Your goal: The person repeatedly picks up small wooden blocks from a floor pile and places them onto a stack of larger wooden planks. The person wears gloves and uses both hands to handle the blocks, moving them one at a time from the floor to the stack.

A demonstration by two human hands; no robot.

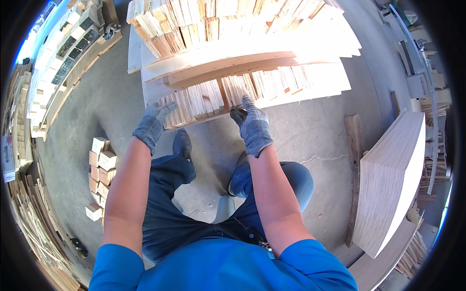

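Observation:
Thin wooden pieces (pixel 196 101) stand on edge in a packed row in front of me, with a dark gap dividing the row. At its left end my left hand (pixel 153 122), in a grey knit glove, has its fingers closed against the end pieces. My right hand (pixel 253 127), gloved the same way with dark fingertips, grips the front of the wooden pieces (pixel 235 88) just right of the gap. Part of each hand's grip is hidden. The row rests on a pale board (pixel 315 89).
Behind the row lies a long plank (pixel 233 65), with stacked wood blocks (pixel 194 24) beyond. Small blocks (pixel 100 169) are piled on the floor to the left. A tall stack of sheets (pixel 388 179) and a long board (pixel 353 169) stand right. My knees flank the row's near side.

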